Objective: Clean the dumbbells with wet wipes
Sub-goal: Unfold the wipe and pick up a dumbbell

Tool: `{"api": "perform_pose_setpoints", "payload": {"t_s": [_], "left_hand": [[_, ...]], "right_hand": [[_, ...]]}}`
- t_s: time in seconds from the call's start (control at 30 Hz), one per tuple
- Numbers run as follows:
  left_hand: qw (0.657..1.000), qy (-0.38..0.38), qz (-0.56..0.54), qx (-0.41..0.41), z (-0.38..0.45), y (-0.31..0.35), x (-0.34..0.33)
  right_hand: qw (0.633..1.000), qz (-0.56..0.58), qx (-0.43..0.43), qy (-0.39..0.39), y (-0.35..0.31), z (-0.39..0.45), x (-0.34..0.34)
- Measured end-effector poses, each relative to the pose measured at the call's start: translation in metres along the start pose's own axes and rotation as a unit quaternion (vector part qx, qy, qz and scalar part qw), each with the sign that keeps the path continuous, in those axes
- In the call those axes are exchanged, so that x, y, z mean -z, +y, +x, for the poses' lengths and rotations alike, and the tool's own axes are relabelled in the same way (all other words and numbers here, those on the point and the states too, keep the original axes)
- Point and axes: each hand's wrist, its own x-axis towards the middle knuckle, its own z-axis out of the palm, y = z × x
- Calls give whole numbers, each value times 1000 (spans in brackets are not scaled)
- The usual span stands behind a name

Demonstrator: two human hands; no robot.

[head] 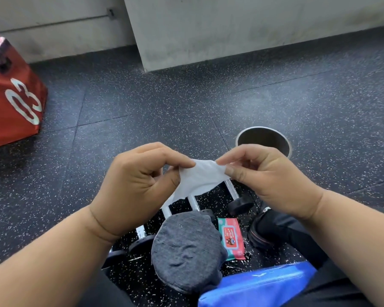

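Observation:
A white wet wipe [198, 179] is stretched between my two hands above the floor. My left hand [138, 187] pinches its left edge, and my right hand [266, 180] pinches its right corner. Below the wipe lie several dumbbells with chrome handles [232, 189] and black ends [239, 207], largely hidden by my hands and a foot. A red and green wet wipes pack [231, 239] lies flat on the floor to the right of that foot.
My foot in a grey sock [186, 251] covers part of the dumbbells. A black shoe [262, 231] is at the right. A round metal bin [264, 140] stands behind my right hand. A red box marked 03 [13, 98] sits far left. A blue cushion [259, 284] lies near me.

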Motion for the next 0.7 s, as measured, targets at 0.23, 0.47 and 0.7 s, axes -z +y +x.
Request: {"api": "perform_pose_setpoints", "payload": {"t_s": [0.23,0.47,0.7], "left_hand": [[995,10,-64,79,-3,-5,-4],[983,13,-127,129,-3,-9,-6],[990,29,-91,108,-6,-12,-8]], "right_hand": [[999,38,0,8,8,-3,-8],[999,8,39,15,8,-4,-11],[959,260,-98,64,4,0,-23]]}}
